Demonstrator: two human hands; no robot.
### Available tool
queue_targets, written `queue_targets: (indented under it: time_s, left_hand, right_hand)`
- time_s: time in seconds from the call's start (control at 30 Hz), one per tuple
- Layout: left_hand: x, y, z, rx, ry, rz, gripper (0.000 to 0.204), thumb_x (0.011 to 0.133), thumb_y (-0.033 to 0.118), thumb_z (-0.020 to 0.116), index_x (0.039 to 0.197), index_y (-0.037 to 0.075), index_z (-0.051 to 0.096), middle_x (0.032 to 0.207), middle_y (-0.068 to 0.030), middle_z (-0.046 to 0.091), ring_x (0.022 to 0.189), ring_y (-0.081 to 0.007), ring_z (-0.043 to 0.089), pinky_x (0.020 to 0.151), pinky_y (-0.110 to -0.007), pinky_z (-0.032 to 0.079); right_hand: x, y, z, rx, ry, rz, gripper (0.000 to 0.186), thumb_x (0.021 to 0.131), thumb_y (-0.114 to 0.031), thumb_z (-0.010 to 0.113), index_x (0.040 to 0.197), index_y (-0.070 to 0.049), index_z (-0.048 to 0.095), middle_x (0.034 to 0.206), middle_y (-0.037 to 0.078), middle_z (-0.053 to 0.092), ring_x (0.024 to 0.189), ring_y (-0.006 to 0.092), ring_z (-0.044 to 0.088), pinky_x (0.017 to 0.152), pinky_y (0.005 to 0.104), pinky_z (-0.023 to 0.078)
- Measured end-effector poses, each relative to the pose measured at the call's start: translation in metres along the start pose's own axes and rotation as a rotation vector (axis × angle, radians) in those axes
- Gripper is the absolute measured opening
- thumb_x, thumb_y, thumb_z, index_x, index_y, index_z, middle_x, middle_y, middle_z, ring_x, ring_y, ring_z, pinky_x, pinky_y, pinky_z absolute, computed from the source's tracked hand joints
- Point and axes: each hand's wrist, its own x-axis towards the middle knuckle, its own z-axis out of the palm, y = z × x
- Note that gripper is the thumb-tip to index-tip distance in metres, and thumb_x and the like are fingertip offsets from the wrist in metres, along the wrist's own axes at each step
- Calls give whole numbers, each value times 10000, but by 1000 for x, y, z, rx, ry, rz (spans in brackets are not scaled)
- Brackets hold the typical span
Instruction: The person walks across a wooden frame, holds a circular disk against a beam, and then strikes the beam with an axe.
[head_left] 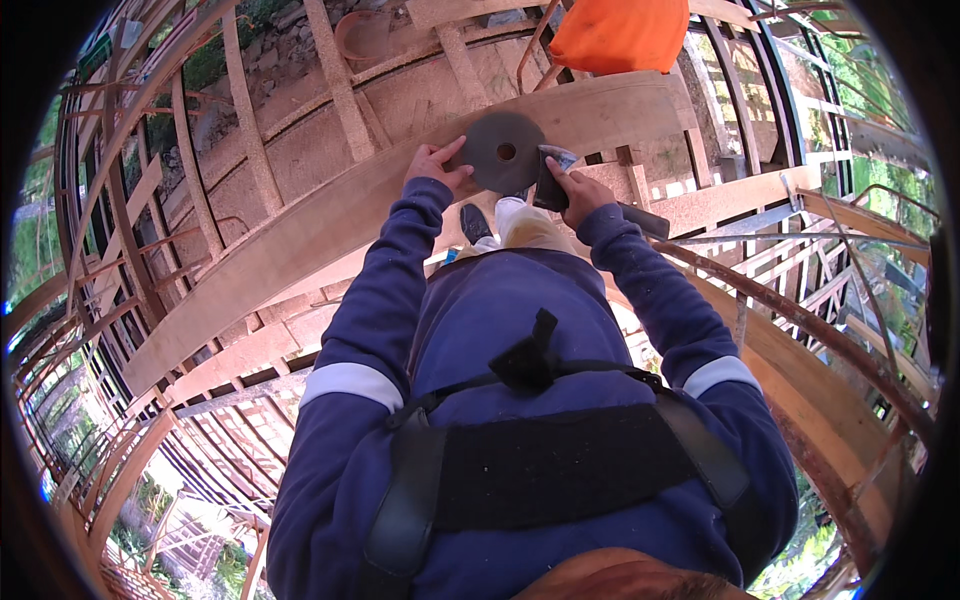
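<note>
My left hand (437, 168) pinches the left edge of a flat, dark grey disc (482, 150) with a round central hole, held out above a long, wide board (250, 270). My right hand (582, 192) is closed on a black tool (642, 220) with a lighter, metallic-looking upper part, which lies against the disc's right edge; its exact kind I cannot make out. My feet (474, 222), one in a dark shoe, show partly below the disc, mostly hidden by my body.
An orange cloth or bag (615, 32) sits beyond the board at top. Slatted timber framing with gaps (330, 80) surrounds me, rubble below. A rusty metal bar (760, 300) runs diagonally at right beside more planks (820, 400). A round reddish container (360, 40) lies far below.
</note>
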Motion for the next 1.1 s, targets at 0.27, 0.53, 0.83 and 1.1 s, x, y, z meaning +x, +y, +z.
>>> queue_targets:
  time_s: [0.27,0.53,0.83,1.1]
  left_hand:
    - [1,0,0,27,-8,-18,627,771,385,814,1357,412,593,1107,-65,544,1004,-228,597,924,-314,496]
    - [3,-4,5,12,-2,-38,651,758,376,836,1364,385,598,1004,-63,532,925,-195,576,873,-296,497]
    - [-3,-1,2,16,34,-4,645,766,348,836,1368,353,604,1019,-66,531,921,-194,571,872,-294,494]
    - [-4,0,1,-1,48,42,641,769,345,834,1367,356,604,1018,-63,531,897,-190,571,851,-295,504]
  right_hand:
    - [14,6,-3,-118,-239,-149,748,795,-99,632,1495,-263,425,962,166,640,824,362,677,745,454,555]
    - [52,38,-34,1282,-13,544,203,829,-75,674,995,34,632,768,122,641,620,224,660,592,382,620]
    - [31,44,16,1549,46,746,305,851,-92,746,1053,30,553,766,146,636,577,241,657,527,403,603]
    - [37,37,16,1309,266,740,503,882,-58,715,1248,-16,372,741,127,620,513,213,625,450,363,561]
